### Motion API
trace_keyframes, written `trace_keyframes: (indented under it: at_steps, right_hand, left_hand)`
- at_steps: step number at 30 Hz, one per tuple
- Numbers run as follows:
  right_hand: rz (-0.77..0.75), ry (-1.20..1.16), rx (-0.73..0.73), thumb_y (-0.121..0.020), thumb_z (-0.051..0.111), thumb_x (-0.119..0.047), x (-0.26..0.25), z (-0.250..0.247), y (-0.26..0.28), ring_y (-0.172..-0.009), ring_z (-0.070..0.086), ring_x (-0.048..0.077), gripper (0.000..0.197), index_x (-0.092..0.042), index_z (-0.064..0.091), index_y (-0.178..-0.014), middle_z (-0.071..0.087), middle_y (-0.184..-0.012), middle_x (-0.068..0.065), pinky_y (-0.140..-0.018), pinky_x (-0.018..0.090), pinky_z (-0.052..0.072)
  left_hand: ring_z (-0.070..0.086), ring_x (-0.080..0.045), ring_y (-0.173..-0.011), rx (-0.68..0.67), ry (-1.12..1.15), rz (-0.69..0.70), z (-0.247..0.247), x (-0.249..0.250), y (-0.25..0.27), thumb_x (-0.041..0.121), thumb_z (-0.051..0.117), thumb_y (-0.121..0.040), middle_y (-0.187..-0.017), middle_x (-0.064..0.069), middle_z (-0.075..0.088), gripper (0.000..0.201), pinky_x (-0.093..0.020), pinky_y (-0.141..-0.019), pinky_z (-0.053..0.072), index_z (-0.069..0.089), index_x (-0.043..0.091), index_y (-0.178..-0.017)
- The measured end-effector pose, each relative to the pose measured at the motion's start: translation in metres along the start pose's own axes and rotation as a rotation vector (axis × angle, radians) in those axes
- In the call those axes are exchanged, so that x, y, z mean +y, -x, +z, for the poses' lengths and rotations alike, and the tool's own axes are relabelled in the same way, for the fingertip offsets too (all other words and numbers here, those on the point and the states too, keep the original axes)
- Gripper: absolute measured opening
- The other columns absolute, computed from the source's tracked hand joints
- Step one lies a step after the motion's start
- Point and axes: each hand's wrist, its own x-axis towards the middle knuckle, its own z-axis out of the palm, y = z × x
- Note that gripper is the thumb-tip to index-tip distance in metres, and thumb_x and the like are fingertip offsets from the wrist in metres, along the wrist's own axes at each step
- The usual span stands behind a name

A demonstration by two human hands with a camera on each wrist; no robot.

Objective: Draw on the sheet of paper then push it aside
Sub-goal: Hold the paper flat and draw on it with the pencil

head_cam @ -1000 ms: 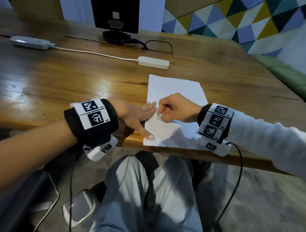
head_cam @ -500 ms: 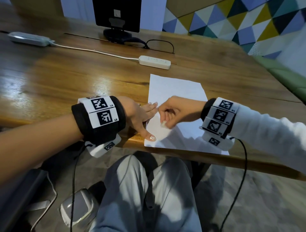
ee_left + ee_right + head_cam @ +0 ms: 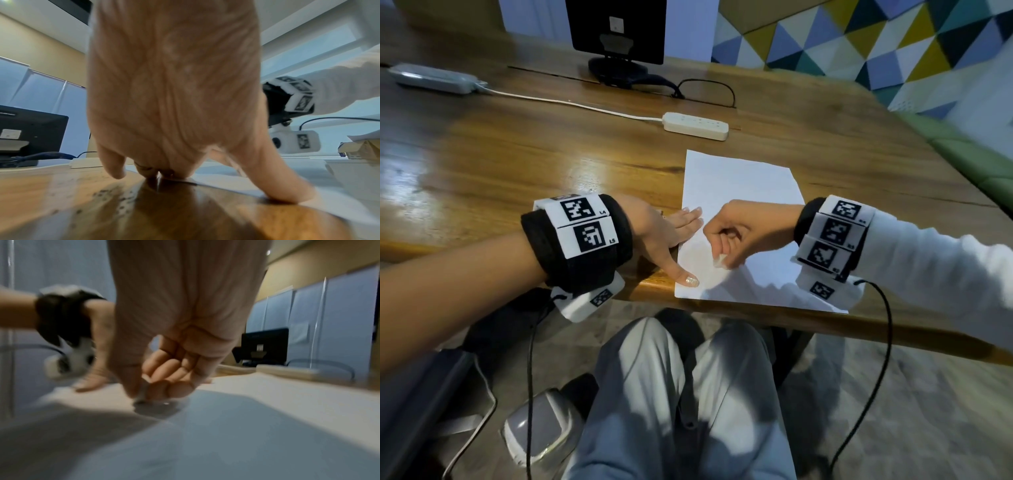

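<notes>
A white sheet of paper (image 3: 739, 185) lies on the wooden table (image 3: 517, 154), its near edge at the table's front edge. My left hand (image 3: 681, 245) lies flat, with straight fingers on the sheet's left edge and the thumb (image 3: 687, 279) pressing its near left corner. My right hand (image 3: 717, 255) is curled over the sheet's middle and pinches a small white object (image 3: 719, 262) whose tip touches the paper. The right wrist view shows that tip (image 3: 140, 398) between thumb and fingers on the paper (image 3: 246, 402). In the left wrist view the left thumb (image 3: 283, 186) presses on the sheet (image 3: 226, 183).
Beyond the paper lies a white power strip (image 3: 695, 126) with its cord running left to a grey adapter (image 3: 431, 78). A black monitor (image 3: 616, 31) and a black cable loop (image 3: 705, 92) stand at the back. A green seat (image 3: 979, 164) borders the table's right side.
My right hand has slid the white object a little toward the near edge of the sheet. The left hand has kept pressing on the paper's left side.
</notes>
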Motion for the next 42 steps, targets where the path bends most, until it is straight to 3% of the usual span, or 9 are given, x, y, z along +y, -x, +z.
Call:
trace_keyframes:
  at_steps: [4, 8, 12, 15, 18, 22, 33, 38, 42]
  right_hand:
    - [-0.005, 0.065, 0.147, -0.075, 0.072, -0.003, 0.003, -0.004, -0.003, -0.054, 0.054, -0.002, 0.029, -0.025, 0.055, -0.065, 0.056, -0.059, -0.012, -0.057, 0.008, 0.040]
    - [-0.004, 0.054, 0.048, -0.076, 0.072, -0.004, 0.004, -0.001, 0.003, -0.054, 0.054, -0.002, 0.027, -0.024, 0.057, -0.065, 0.057, -0.060, -0.009, -0.057, 0.010, 0.041]
    - [0.009, 0.121, 0.096, -0.075, 0.072, -0.005, 0.005, -0.007, -0.001, -0.053, 0.052, -0.001, 0.023, -0.020, 0.057, -0.067, 0.057, -0.059, -0.008, -0.058, 0.011, 0.041]
    - [0.018, 0.068, 0.006, -0.077, 0.070, -0.004, 0.005, -0.004, 0.005, -0.055, 0.054, 0.001, 0.014, -0.013, 0.062, -0.071, 0.060, -0.064, -0.001, -0.060, 0.016, 0.048]
    - [0.017, 0.063, 0.073, -0.077, 0.072, -0.005, 0.008, -0.006, 0.006, -0.053, 0.055, 0.001, 0.013, -0.013, 0.062, -0.072, 0.061, -0.062, -0.001, -0.060, 0.019, 0.047]
    - [0.030, 0.049, 0.006, -0.077, 0.071, -0.004, 0.007, -0.003, 0.008, -0.055, 0.055, 0.000, 0.023, -0.020, 0.059, -0.067, 0.062, -0.065, 0.000, -0.058, 0.015, 0.046]
    - [0.036, 0.111, 0.050, -0.076, 0.073, -0.003, 0.008, -0.008, 0.010, -0.055, 0.061, 0.012, 0.011, -0.007, 0.063, -0.074, 0.063, -0.059, -0.004, -0.058, 0.021, 0.049]
    - [0.038, 0.112, 0.042, -0.077, 0.072, -0.004, 0.010, -0.005, 0.014, -0.054, 0.060, 0.007, 0.012, -0.009, 0.062, -0.072, 0.063, -0.062, 0.002, -0.059, 0.020, 0.050]
    - [0.063, 0.108, 0.091, -0.075, 0.071, -0.003, 0.012, -0.003, 0.015, -0.059, 0.062, 0.017, 0.010, -0.005, 0.062, -0.073, 0.065, -0.069, 0.013, -0.059, 0.023, 0.049]
  left_hand:
    - [-0.023, -0.019, -0.143, -0.010, 0.015, -0.011, 0.000, 0.002, 0.001, 0.060, 0.048, -0.087, -0.150, -0.001, -0.039, 0.108, -0.040, -0.117, -0.005, -0.031, 0.012, -0.144]
    - [-0.025, -0.019, -0.143, 0.000, 0.007, -0.007, 0.000, 0.000, -0.001, 0.061, 0.049, -0.086, -0.148, -0.002, -0.041, 0.111, -0.040, -0.118, -0.006, -0.031, 0.011, -0.144]
    - [-0.026, -0.019, -0.142, -0.004, 0.012, -0.003, 0.001, 0.000, -0.001, 0.060, 0.048, -0.086, -0.148, -0.002, -0.041, 0.109, -0.041, -0.119, -0.006, -0.031, 0.012, -0.144]
    - [-0.028, -0.019, -0.141, -0.016, 0.012, 0.021, 0.002, -0.001, 0.000, 0.062, 0.047, -0.086, -0.146, 0.000, -0.044, 0.104, -0.045, -0.119, -0.006, -0.031, 0.024, -0.144]
    - [-0.029, -0.021, -0.141, -0.044, 0.005, 0.026, 0.000, -0.001, -0.001, 0.064, 0.046, -0.084, -0.145, 0.000, -0.045, 0.102, -0.048, -0.118, -0.007, -0.032, 0.033, -0.142]
    - [-0.030, -0.021, -0.140, -0.059, 0.017, 0.026, -0.001, -0.002, -0.003, 0.063, 0.048, -0.084, -0.145, 0.000, -0.046, 0.103, -0.049, -0.118, -0.006, -0.031, 0.033, -0.142]
    - [-0.024, -0.024, -0.143, -0.070, -0.005, 0.007, -0.003, -0.001, -0.003, 0.068, 0.047, -0.077, -0.145, 0.002, -0.045, 0.106, -0.049, -0.118, -0.002, -0.033, 0.036, -0.140]
    - [-0.030, -0.022, -0.141, -0.057, 0.002, 0.021, -0.002, -0.003, -0.007, 0.064, 0.050, -0.080, -0.145, 0.002, -0.045, 0.106, -0.050, -0.118, -0.004, -0.032, 0.035, -0.141]
    - [-0.029, -0.024, -0.141, -0.062, -0.007, -0.008, -0.004, -0.003, -0.009, 0.065, 0.054, -0.077, -0.147, 0.001, -0.044, 0.113, -0.050, -0.118, -0.002, -0.033, 0.032, -0.141]
